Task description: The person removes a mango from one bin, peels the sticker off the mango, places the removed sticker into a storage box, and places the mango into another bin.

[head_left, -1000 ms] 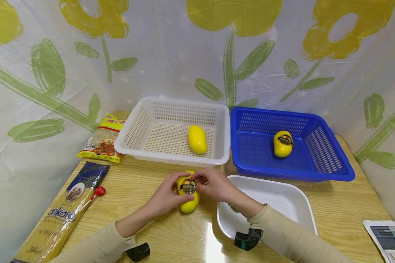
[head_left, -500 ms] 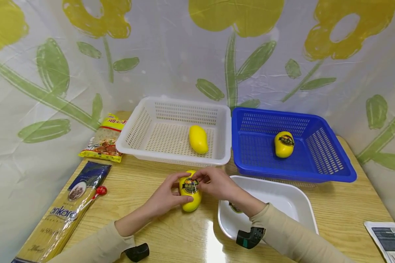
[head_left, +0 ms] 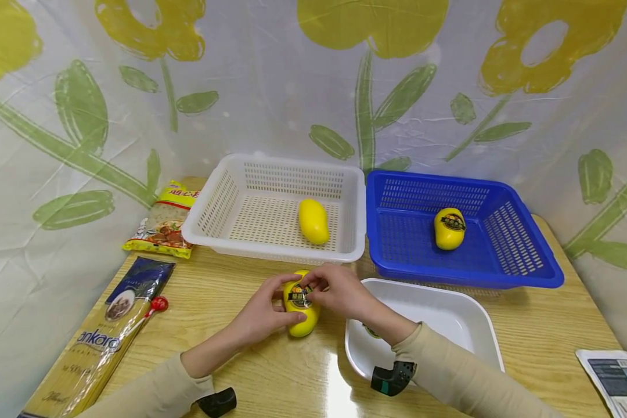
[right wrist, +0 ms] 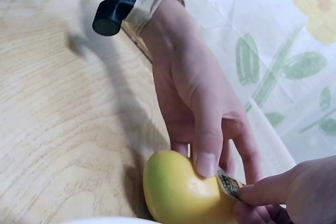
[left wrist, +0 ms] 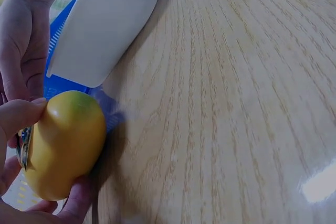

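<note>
A yellow mango (head_left: pixel 304 326) rests on the wooden table, bearing a dark printed sticker (head_left: pixel 296 297). My left hand (head_left: pixel 261 310) grips this mango from the left, thumb on the near side and fingers around the far side. From the right, my right hand (head_left: pixel 339 295) pinches the sticker's edge with thumb and fingertips. In the right wrist view the sticker (right wrist: pixel 227 183) stands partly off the skin. The left wrist view shows the mango (left wrist: pixel 71 140) from its greenish end, with the sticker (left wrist: pixel 24 145) lifted at its left side.
Behind are a white basket (head_left: pixel 271 249) with a plain mango (head_left: pixel 313 222) and a blue basket (head_left: pixel 449 273) with a stickered mango (head_left: pixel 446 237). A white tray (head_left: pixel 465 325) lies under my right forearm. At left are a food bag (head_left: pixel 164 223), a spaghetti pack (head_left: pixel 96 342) and a red lollipop (head_left: pixel 159 303).
Both hands stay at the mango. The right fingertips have shifted slightly left over the sticker, covering more of its right side.
</note>
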